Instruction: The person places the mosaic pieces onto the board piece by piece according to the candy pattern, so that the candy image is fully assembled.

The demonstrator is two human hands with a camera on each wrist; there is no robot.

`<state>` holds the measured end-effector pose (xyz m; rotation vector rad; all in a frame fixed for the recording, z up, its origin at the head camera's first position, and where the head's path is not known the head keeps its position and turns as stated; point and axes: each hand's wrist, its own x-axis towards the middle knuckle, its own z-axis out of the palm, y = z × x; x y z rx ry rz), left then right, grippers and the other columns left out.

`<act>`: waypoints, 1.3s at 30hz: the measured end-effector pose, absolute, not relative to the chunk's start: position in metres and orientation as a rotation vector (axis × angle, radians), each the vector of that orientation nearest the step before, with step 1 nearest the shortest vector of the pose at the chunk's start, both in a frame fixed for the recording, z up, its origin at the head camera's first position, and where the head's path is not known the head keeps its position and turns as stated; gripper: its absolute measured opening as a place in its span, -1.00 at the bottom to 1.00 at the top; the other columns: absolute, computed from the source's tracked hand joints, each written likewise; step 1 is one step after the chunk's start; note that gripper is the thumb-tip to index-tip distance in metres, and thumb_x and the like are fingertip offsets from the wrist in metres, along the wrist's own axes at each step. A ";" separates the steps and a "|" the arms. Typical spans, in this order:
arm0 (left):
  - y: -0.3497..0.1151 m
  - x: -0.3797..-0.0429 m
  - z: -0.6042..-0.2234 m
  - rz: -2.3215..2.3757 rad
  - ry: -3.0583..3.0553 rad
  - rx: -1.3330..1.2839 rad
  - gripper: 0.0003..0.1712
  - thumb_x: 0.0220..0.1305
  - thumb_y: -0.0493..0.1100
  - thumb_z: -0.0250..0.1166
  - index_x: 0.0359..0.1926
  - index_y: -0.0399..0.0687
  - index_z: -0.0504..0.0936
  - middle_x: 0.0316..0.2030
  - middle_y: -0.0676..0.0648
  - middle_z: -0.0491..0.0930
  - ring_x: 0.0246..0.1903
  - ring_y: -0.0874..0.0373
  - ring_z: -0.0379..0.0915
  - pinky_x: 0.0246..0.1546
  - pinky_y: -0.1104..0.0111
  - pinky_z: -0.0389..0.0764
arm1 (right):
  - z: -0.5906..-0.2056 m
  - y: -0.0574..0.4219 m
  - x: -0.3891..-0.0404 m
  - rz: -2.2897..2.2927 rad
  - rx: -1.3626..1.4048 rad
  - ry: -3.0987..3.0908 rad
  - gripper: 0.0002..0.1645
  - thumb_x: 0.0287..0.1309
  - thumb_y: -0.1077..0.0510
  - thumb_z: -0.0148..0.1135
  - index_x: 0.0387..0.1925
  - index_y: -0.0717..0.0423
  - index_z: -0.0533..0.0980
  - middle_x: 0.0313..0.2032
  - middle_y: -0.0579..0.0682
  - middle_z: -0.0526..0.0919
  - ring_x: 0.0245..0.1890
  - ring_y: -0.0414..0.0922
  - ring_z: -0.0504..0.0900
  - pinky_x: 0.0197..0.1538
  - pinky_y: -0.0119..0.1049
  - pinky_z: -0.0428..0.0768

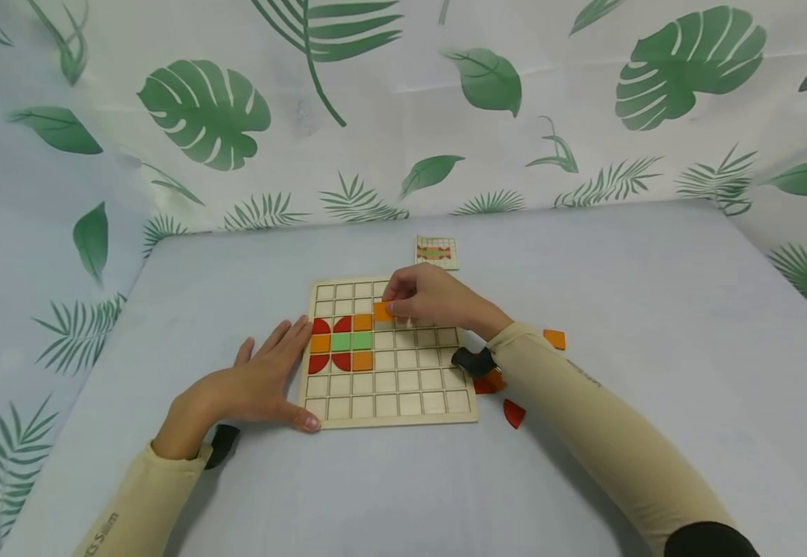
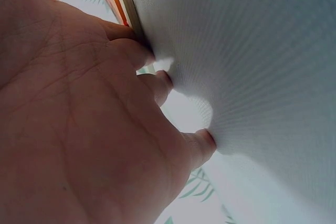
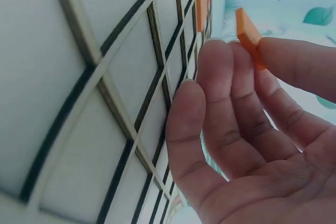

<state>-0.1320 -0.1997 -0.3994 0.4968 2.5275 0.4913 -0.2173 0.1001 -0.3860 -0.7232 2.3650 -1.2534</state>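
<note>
My right hand pinches an orange square tile between thumb and fingers, over the upper middle of a wooden grid board. The same tile shows edge-on in the right wrist view, the other fingers curving close to the grid. With fingers spread, my left hand rests along the board's left edge, thumb at the lower left corner. In the left wrist view that hand has its fingertips down on the cloth. On the board's left side sit red quarter-round tiles, orange squares and green squares.
Behind the board lies a small pattern card with a red, orange and green design. Right of the board are loose pieces: an orange tile, a red piece and several others partly hidden under the right wrist. A leaf-print cloth hangs behind.
</note>
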 end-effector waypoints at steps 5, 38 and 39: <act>-0.200 -0.132 -0.399 0.481 2.529 0.504 0.68 -0.02 0.39 0.65 0.73 -0.23 -0.26 0.72 -0.25 -0.30 0.66 -0.30 -0.48 0.46 -0.45 -0.39 | -0.389 0.095 -0.221 -1.135 -0.721 2.434 -0.95 0.40 0.25 0.35 -0.20 0.17 0.68 -0.32 -0.01 0.73 -0.28 -0.06 0.61 -0.13 -0.21 0.58; -0.200 -0.131 -0.398 0.503 2.522 0.509 0.68 -0.01 0.36 0.66 0.73 -0.22 -0.29 0.72 -0.27 -0.31 0.66 -0.31 -0.48 0.46 -0.46 -0.40 | -0.396 0.083 -0.220 -0.973 -0.777 2.578 -0.86 0.31 0.32 0.40 -0.39 0.12 0.63 -0.40 -0.03 0.68 -0.35 -0.06 0.56 -0.16 -0.18 0.55; -0.200 -0.130 -0.398 0.503 2.523 0.511 0.68 -0.01 0.36 0.66 0.72 -0.23 -0.28 0.72 -0.27 -0.31 0.66 -0.31 -0.49 0.45 -0.47 -0.40 | -0.396 0.083 -0.220 -0.978 -0.777 2.575 -0.87 0.30 0.31 0.40 -0.38 0.12 0.63 -0.40 -0.02 0.68 -0.34 -0.06 0.56 -0.15 -0.18 0.55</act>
